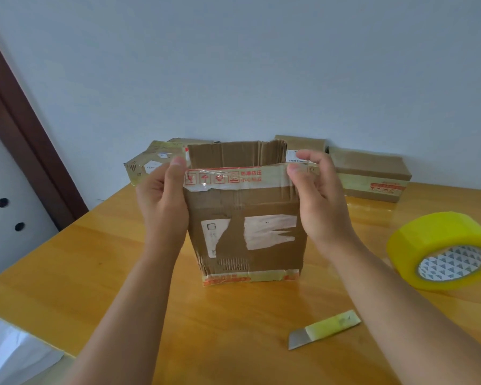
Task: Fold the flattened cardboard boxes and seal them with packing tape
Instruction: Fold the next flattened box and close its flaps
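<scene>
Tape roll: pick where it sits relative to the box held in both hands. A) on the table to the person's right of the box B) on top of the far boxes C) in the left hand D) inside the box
A: the yellow tape roll lies on the table, to the right of the open box, clear of both hands.

Pale blue wall [233, 65] behind a wooden table [67, 259]; dark door frame [25, 129] left
</scene>
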`<action>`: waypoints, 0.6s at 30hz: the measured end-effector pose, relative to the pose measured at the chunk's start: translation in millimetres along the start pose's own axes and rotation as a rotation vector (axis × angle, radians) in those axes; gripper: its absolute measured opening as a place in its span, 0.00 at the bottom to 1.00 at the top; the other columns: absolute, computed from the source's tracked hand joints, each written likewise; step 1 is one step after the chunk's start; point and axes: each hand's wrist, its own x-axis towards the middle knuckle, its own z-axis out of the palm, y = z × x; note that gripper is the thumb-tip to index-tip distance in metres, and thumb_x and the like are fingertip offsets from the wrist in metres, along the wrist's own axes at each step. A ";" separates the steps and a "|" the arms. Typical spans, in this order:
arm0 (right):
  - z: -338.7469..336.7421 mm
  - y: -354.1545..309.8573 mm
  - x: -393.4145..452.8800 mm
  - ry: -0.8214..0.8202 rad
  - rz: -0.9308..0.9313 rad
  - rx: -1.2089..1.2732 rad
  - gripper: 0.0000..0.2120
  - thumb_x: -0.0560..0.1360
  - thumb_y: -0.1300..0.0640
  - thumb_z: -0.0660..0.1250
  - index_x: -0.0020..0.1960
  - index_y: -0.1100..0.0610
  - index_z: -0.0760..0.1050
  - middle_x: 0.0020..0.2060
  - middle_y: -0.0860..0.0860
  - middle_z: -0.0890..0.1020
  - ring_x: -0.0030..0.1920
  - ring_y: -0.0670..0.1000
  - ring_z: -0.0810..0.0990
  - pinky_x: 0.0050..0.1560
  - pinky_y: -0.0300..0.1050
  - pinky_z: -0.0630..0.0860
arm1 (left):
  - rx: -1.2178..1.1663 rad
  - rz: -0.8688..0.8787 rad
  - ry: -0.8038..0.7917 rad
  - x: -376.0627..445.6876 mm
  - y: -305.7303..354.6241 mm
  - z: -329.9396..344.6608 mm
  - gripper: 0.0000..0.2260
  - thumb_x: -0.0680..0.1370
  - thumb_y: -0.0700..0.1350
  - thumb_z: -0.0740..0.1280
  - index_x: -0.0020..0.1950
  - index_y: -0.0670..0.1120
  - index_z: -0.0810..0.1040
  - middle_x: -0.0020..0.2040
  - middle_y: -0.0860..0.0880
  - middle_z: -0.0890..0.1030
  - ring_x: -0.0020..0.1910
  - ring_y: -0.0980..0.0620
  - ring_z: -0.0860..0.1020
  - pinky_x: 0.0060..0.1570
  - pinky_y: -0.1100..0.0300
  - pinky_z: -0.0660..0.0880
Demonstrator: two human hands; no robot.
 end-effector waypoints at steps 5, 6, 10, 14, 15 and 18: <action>-5.3 7.9 0.2 0.024 -0.040 -0.100 0.17 0.80 0.44 0.60 0.65 0.49 0.67 0.30 0.58 0.71 0.28 0.48 0.69 0.30 0.40 0.69 | 0.004 -0.018 -0.020 -5.6 -12.0 2.9 0.16 0.74 0.52 0.64 0.40 0.38 0.73 0.33 0.43 0.76 0.33 0.48 0.73 0.32 0.63 0.69; -5.2 9.4 0.0 0.023 -0.039 -0.116 0.18 0.78 0.43 0.59 0.65 0.49 0.67 0.31 0.59 0.71 0.28 0.46 0.68 0.30 0.36 0.67 | 0.004 -0.028 -0.018 -9.6 -15.2 3.8 0.10 0.74 0.50 0.65 0.44 0.43 0.75 0.36 0.50 0.79 0.36 0.53 0.77 0.33 0.62 0.73; -1.5 8.8 -0.9 -0.001 -0.036 -0.148 0.20 0.77 0.42 0.57 0.67 0.47 0.64 0.34 0.61 0.73 0.31 0.51 0.70 0.31 0.39 0.69 | 0.019 -0.017 -0.013 -19.5 -24.6 4.6 0.11 0.74 0.51 0.66 0.55 0.55 0.76 0.47 0.36 0.77 0.44 0.41 0.77 0.38 0.50 0.77; -1.5 13.5 1.3 -0.070 -0.029 -0.110 0.15 0.82 0.43 0.57 0.68 0.42 0.64 0.39 0.59 0.80 0.38 0.55 0.80 0.42 0.49 0.80 | 0.011 0.002 -0.012 -20.9 -28.5 3.8 0.10 0.75 0.49 0.65 0.55 0.57 0.77 0.49 0.42 0.78 0.45 0.43 0.76 0.41 0.50 0.75; -1.9 14.6 2.2 -0.086 -0.023 -0.083 0.13 0.82 0.47 0.57 0.67 0.41 0.64 0.47 0.58 0.82 0.45 0.56 0.83 0.49 0.53 0.81 | 0.004 0.002 -0.021 -21.5 -28.7 4.2 0.10 0.76 0.48 0.64 0.56 0.56 0.78 0.51 0.44 0.79 0.46 0.44 0.77 0.41 0.50 0.76; -2.7 14.9 3.7 -0.105 -0.007 -0.039 0.13 0.82 0.51 0.58 0.66 0.43 0.66 0.61 0.47 0.80 0.55 0.48 0.82 0.57 0.52 0.80 | -0.033 -0.040 -0.044 -21.5 -30.6 4.4 0.11 0.77 0.41 0.62 0.56 0.50 0.79 0.52 0.44 0.80 0.48 0.47 0.78 0.38 0.58 0.77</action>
